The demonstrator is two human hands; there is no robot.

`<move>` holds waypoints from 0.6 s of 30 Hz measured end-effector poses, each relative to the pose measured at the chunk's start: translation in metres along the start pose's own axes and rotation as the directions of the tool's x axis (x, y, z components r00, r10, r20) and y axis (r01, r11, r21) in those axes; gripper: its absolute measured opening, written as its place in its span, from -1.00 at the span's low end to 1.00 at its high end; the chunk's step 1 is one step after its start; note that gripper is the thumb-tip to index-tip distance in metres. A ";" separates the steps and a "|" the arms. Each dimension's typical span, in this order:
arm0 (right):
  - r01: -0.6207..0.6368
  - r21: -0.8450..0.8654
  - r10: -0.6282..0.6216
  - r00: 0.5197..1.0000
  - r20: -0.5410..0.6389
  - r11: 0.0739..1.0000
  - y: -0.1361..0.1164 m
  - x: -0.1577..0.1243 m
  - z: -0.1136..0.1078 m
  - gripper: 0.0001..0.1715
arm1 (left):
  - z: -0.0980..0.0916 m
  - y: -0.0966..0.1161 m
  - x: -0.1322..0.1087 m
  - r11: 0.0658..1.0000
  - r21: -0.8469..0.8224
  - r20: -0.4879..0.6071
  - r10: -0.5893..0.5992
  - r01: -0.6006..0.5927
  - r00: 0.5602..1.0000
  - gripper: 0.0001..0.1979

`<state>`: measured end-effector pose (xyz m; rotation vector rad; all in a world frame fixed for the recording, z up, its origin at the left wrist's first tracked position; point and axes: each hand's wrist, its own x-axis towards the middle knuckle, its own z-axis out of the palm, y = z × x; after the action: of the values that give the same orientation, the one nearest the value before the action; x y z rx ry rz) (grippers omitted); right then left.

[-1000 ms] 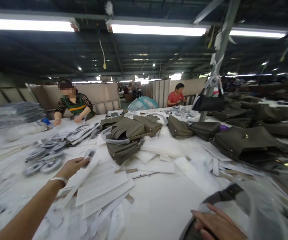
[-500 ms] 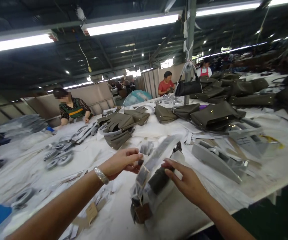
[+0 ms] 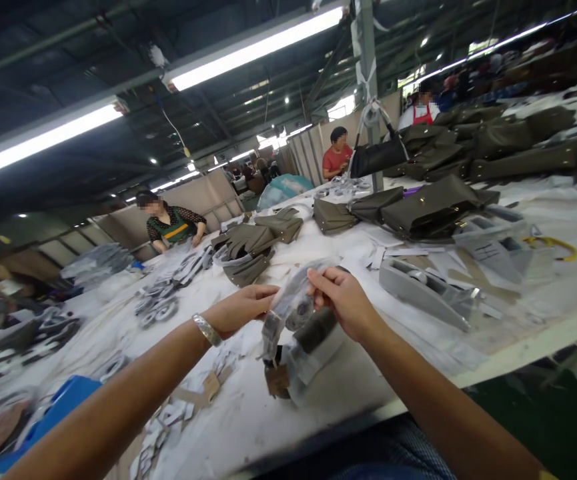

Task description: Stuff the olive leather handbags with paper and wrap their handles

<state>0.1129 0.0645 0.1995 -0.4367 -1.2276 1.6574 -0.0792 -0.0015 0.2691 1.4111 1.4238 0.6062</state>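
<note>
My left hand and my right hand meet over the white table and both pinch the top of a clear plastic bag. Inside the bag sits a dark strap with a grey coil; its lower end, with a brown tag, rests on the table. A silver bracelet circles my left wrist.
Olive-green handbags lie piled across the far and right side. Bagged grey straps and paper strips litter the left. A blue tray sits near left. Several other people work at the far edge. The table edge runs close at right.
My view swung right and tilted. My left hand came in from the strap pile, my right hand lifted the bagged strap, and both now grip the bag's top together.
</note>
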 end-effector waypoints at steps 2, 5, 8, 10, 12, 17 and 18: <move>0.039 -0.040 -0.039 0.999 -0.005 0.998 0.000 0.002 0.000 -0.56 | 0.002 0.003 -0.006 1.000 -0.006 -0.029 0.000 0.000 1.000 -0.48; 0.074 -0.117 -0.076 0.997 -0.007 0.990 -0.001 0.007 -0.002 -0.57 | 0.003 0.008 -0.013 1.000 0.016 -0.074 0.007 -0.006 0.997 -0.44; 0.082 -0.138 -0.083 0.997 0.001 0.987 0.000 0.012 -0.004 -0.57 | 0.006 0.014 -0.017 0.997 0.068 -0.087 0.039 -0.033 0.995 -0.48; 0.077 -0.127 -0.078 0.997 -0.001 0.989 0.001 0.014 -0.003 -0.56 | 0.011 0.015 -0.017 0.997 0.063 -0.085 0.046 -0.040 0.995 -0.54; 0.073 -0.103 -0.075 0.997 -0.015 0.992 0.002 0.012 0.000 -0.54 | 0.019 0.014 -0.016 0.999 0.002 -0.105 0.036 -0.036 0.994 -0.54; 0.157 -0.123 -0.155 0.988 0.025 0.980 0.005 -0.009 -0.008 -0.56 | 0.038 0.002 -0.016 0.986 -0.146 -0.201 0.052 -0.083 0.978 -0.49; 0.177 -0.160 -0.173 0.984 0.043 0.971 0.008 -0.015 -0.017 -0.59 | 0.039 0.000 -0.017 0.985 -0.151 -0.231 0.052 -0.089 0.972 -0.49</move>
<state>0.1279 0.0605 0.1817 -0.3933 -1.3890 1.4242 -0.0483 -0.0283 0.2592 1.3004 1.4694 0.9319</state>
